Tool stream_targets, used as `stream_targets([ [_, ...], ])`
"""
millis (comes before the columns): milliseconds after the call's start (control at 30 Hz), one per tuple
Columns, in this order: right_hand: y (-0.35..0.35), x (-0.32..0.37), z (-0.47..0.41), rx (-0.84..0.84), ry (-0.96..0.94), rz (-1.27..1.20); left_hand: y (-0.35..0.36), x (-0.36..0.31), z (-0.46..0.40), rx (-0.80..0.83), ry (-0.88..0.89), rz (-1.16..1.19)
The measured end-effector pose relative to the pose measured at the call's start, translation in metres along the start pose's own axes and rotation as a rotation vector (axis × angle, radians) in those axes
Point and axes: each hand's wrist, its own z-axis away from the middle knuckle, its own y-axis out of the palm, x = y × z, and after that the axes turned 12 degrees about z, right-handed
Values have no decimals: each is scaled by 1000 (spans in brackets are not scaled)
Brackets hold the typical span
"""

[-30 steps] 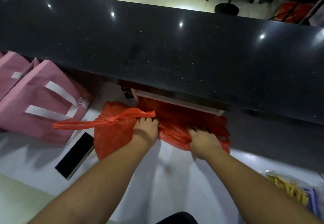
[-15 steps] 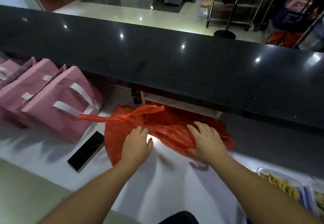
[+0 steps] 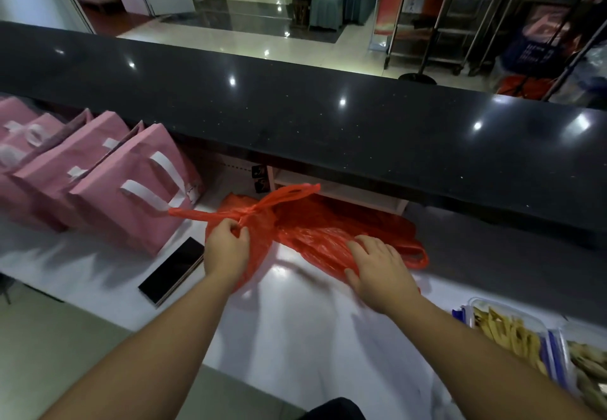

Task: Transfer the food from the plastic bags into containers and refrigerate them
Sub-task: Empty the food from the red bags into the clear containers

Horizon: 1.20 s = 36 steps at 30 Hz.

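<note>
The red plastic bag (image 3: 315, 232) lies on the white bench (image 3: 295, 337), under the dark ledge. The left hand (image 3: 226, 249) pinches its knot; the right hand (image 3: 377, 272) presses flat on it. Best to hold the bag steady and pick the knot loose gently, not tear it.

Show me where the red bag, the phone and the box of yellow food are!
red bag (image 3: 315, 232), head view, on its crinkled middle.
phone (image 3: 172, 268), head view, on its dark screen.
box of yellow food (image 3: 507, 332), head view, on the food inside.
</note>
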Motion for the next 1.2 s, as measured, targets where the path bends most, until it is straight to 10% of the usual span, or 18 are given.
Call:
stream_targets([
  [533,-26,-43,78,-49,27,-221,-42,-73,98,-132,160,185],
  [1200,-42,-50,127,-35,-3,-453,36,-102,159,715,378,32],
])
